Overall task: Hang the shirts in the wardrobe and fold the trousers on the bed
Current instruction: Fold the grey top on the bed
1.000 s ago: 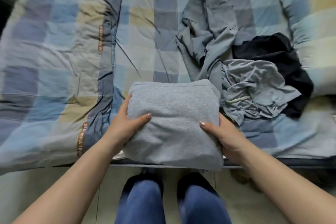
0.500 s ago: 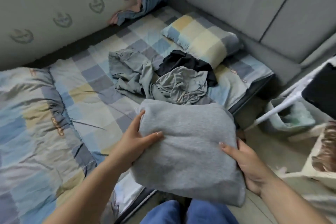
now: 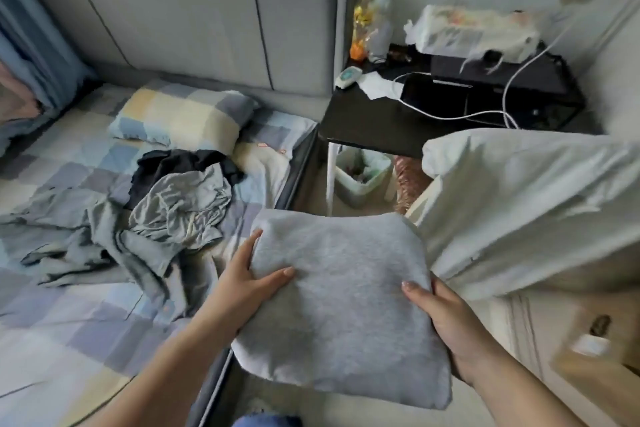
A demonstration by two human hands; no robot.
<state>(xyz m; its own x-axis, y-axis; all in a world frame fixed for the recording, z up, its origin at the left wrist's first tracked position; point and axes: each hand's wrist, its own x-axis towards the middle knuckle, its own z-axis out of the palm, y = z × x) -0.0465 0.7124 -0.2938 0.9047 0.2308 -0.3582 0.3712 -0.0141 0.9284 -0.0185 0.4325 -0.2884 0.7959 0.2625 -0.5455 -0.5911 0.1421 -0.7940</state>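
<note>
Between the two grips, the folded grey trousers [image 3: 341,305] are a thick, matt, fleecy knit with a soft nap. Left of the left grip, the crumpled grey shirts [image 3: 176,211] look like thin, smooth woven cloth, heavily creased, with a darker matt black garment [image 3: 166,166] beyond them. The bed [image 3: 69,305] below carries checked, matt cotton-like cloth. Beyond the grips, the bench [image 3: 367,125] has a dark, faintly glossy top. Right of the right grip, a pale cloth [image 3: 526,204] hangs smooth and matt.
</note>
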